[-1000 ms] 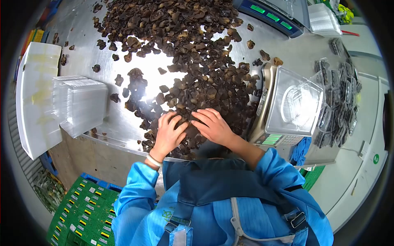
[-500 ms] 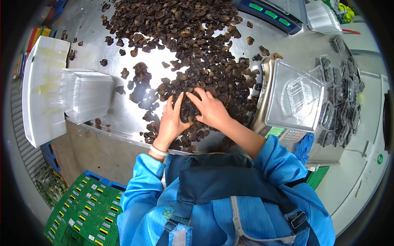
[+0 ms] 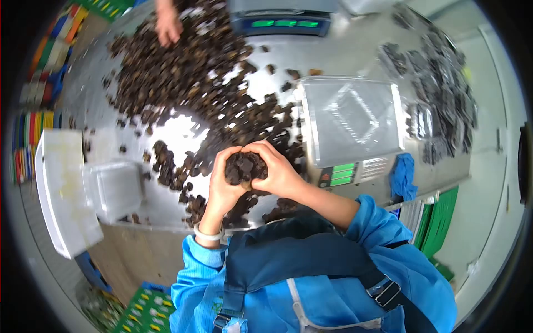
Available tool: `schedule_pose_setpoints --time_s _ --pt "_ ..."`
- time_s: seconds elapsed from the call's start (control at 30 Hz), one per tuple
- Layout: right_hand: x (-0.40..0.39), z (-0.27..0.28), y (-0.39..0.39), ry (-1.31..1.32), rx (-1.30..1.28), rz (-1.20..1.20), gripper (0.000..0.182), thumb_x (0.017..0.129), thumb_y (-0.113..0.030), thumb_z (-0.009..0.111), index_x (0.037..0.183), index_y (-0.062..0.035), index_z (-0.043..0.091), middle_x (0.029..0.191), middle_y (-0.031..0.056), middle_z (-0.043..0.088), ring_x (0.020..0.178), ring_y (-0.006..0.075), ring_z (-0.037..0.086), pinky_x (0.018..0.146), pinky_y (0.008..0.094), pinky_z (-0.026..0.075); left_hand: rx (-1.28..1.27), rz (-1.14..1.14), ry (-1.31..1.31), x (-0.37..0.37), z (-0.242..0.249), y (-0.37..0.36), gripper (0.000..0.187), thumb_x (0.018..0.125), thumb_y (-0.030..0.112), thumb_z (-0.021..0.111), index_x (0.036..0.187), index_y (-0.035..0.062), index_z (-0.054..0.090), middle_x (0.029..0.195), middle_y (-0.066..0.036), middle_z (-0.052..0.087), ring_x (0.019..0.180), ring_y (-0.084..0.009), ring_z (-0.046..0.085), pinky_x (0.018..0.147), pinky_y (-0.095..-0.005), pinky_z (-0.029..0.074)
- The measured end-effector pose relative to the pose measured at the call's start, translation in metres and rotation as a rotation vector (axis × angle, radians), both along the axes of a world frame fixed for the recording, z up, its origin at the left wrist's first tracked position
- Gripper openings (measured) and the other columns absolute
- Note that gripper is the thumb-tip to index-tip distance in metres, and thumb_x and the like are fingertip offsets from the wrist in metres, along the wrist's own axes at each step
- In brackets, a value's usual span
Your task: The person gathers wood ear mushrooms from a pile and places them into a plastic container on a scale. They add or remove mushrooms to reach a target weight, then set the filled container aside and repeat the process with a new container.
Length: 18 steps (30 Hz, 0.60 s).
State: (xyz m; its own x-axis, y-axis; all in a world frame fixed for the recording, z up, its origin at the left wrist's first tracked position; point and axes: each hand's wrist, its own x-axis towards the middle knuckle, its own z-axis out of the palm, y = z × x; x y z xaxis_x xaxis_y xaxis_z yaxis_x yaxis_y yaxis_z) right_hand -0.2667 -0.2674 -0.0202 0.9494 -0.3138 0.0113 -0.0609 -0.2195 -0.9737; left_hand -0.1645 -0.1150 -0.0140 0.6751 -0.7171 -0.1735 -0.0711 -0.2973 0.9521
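Note:
Between my two hands is a handful of dark brown wood ear mushrooms [image 3: 244, 168]. My left hand [image 3: 222, 186] curves round its left side, and my right hand [image 3: 277, 175] closes round its right. The fingertips of both hands meet on the far side of the clump. Below and around them, more loose wood ear mushrooms [image 3: 239, 119] lie spread over the metal table [image 3: 91, 125]. To the right of my right hand is a weighing scale [image 3: 341, 175] with green displays and a clear, shallow tray-like top [image 3: 355, 122].
Another person's hand [image 3: 167, 26] reaches over the large pile at the far left. A second scale [image 3: 286, 25] stands at the back. Filled clear packs [image 3: 438, 83] lie at right near a blue cloth [image 3: 403, 177]. Stacked clear containers [image 3: 116, 188] sit left beside a white box [image 3: 64, 188].
My hands have gathered mushrooms from the heap and now hold them as a clump. The view has shifted, showing more of the right side, and another person's hand has come into sight.

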Motion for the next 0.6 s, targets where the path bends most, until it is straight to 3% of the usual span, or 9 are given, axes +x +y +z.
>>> schedule_pose_setpoints --time_s 0.23,0.37,0.4,0.43,0.5,0.53,0.6 --pt "-0.062 0.037 -0.108 -0.074 -0.066 -0.443 0.06 0.067 -0.003 0.072 0.125 -0.0063 0.057 0.119 0.013 0.061 0.115 0.0293 0.061 0.102 0.038 0.047 -0.113 -0.384 -0.182 -0.017 0.056 -0.161 0.069 0.063 -0.002 0.077 0.129 0.0064 0.057 0.123 -0.014 0.059 0.118 -0.0333 0.06 0.102 -0.0393 0.049" --pt "-0.099 0.025 -0.165 -0.098 0.038 -0.671 0.059 0.071 -0.001 0.071 0.127 -0.0073 0.056 0.119 0.0109 0.063 0.115 0.0247 0.062 0.102 0.0356 0.048 -0.193 -0.598 -0.22 -0.036 0.043 -0.253 0.072 0.064 -0.001 0.078 0.132 0.0065 0.055 0.126 -0.013 0.06 0.123 -0.0294 0.058 0.106 -0.0374 0.046" --pt "-0.11 0.03 -0.177 -0.007 0.145 -0.67 0.064 0.072 -0.001 0.072 0.133 -0.0076 0.052 0.127 0.0142 0.06 0.121 0.0273 0.059 0.103 0.037 0.047 -0.18 -0.655 -0.207 -0.041 0.04 -0.272 0.073 0.063 -0.001 0.078 0.132 0.0067 0.055 0.126 -0.014 0.059 0.122 -0.0305 0.058 0.106 -0.0371 0.045" --pt "-0.118 0.022 -0.186 0.019 0.038 -0.665 0.067 0.072 -0.002 0.072 0.135 -0.0076 0.051 0.131 0.0152 0.057 0.124 0.0294 0.057 0.104 0.0381 0.046 -0.175 -0.708 -0.196 -0.044 0.032 -0.287 0.075 0.063 0.0 0.08 0.133 0.0074 0.054 0.127 -0.014 0.059 0.124 -0.0331 0.056 0.108 -0.0395 0.044" --pt "-0.13 0.006 -0.2 0.087 -0.17 -0.648 0.072 0.072 -0.002 0.073 0.139 -0.0078 0.048 0.138 0.0172 0.052 0.129 0.0338 0.054 0.106 0.0404 0.045 -0.14 -0.768 -0.415 -0.051 0.013 -0.306 0.078 0.063 -0.001 0.082 0.136 0.0097 0.054 0.134 -0.017 0.054 0.128 -0.0402 0.049 0.107 -0.045 0.045" --pt "-0.137 0.007 -0.199 0.148 -0.218 -0.608 0.076 0.074 -0.002 0.073 0.144 -0.0083 0.044 0.147 0.0183 0.043 0.133 0.0403 0.047 0.109 0.044 0.043 -0.132 -0.806 -0.457 -0.052 0.008 -0.31 0.08 0.063 -0.001 0.081 0.137 0.0102 0.053 0.138 -0.017 0.051 0.131 -0.0411 0.046 0.109 -0.0457 0.043" --pt "-0.148 0.014 -0.194 0.249 -0.335 -0.587 0.074 0.077 -0.001 0.073 0.145 -0.0067 0.043 0.149 0.0162 0.041 0.137 0.0377 0.045 0.113 0.0431 0.04 -0.109 -0.871 -0.537 -0.054 0.0 -0.309 0.084 0.063 -0.002 0.081 0.141 0.0114 0.051 0.146 -0.018 0.045 0.137 -0.0428 0.04 0.114 -0.047 0.04"
